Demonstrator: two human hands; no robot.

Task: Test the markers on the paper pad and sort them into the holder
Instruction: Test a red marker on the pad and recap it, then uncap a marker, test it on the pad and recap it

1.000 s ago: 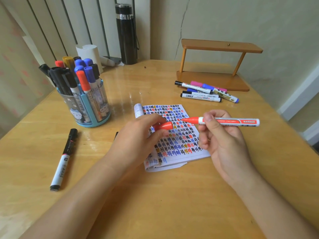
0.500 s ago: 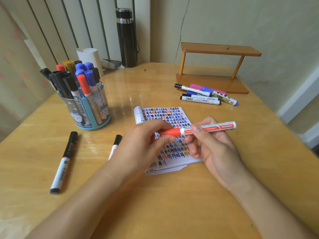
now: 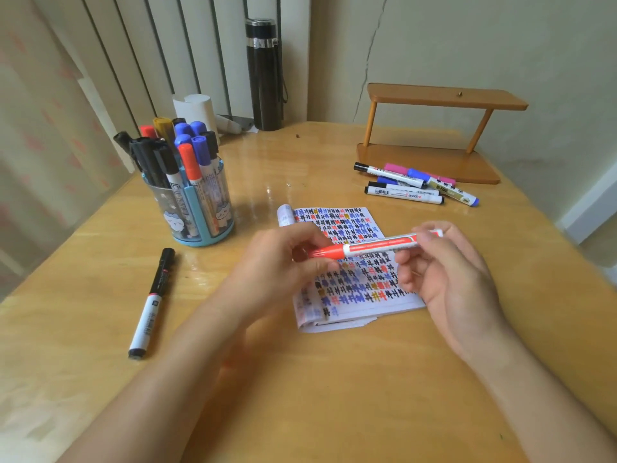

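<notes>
red marker hung over paper pad, left hand pinched its cap end, right hand pinched its barrel

Red-capped white marker — pad hatched multicoloured — blue holder.

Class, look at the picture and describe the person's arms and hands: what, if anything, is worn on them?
The left forearm and right forearm are bare to the frame's edge, no sleeve in view. The left hand and right hand have no gloves, and neither wrist carries a watch or band. Rings are too blurred to judge.
</notes>
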